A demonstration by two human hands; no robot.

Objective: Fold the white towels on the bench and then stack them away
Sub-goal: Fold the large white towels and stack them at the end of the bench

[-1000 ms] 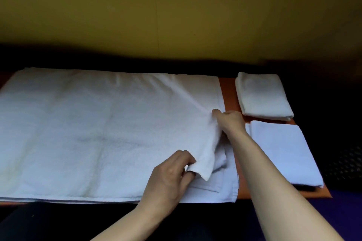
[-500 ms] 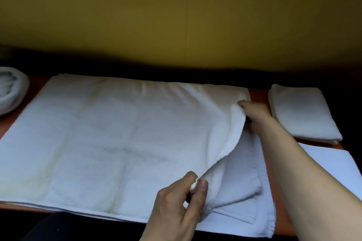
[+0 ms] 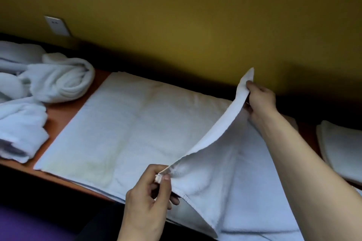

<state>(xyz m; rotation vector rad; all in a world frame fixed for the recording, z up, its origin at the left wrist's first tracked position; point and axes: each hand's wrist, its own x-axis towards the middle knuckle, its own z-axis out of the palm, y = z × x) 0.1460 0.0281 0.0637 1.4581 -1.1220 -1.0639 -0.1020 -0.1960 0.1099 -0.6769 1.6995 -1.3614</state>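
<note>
A large white towel [image 3: 127,131] lies spread flat across the orange-brown bench [image 3: 58,121]. Its right edge is lifted off the bench. My left hand [image 3: 150,197] pinches the near right corner of that towel between thumb and fingers. My right hand [image 3: 258,100] grips the far right corner and holds it up high, near the wall. The raised edge runs taut between both hands, and the cloth below it hangs down onto the towel layers underneath.
A heap of crumpled white towels [image 3: 39,88] lies at the bench's left end. A folded white towel [image 3: 340,148] sits at the right edge. A yellow wall with a socket plate [image 3: 56,25] runs behind the bench. The bench's front edge is close to me.
Both hands have raised the towel's right edge higher off the bench and drawn it taut. The view has swung left, bringing the crumpled heap into sight and pushing the folded towels toward the right edge.
</note>
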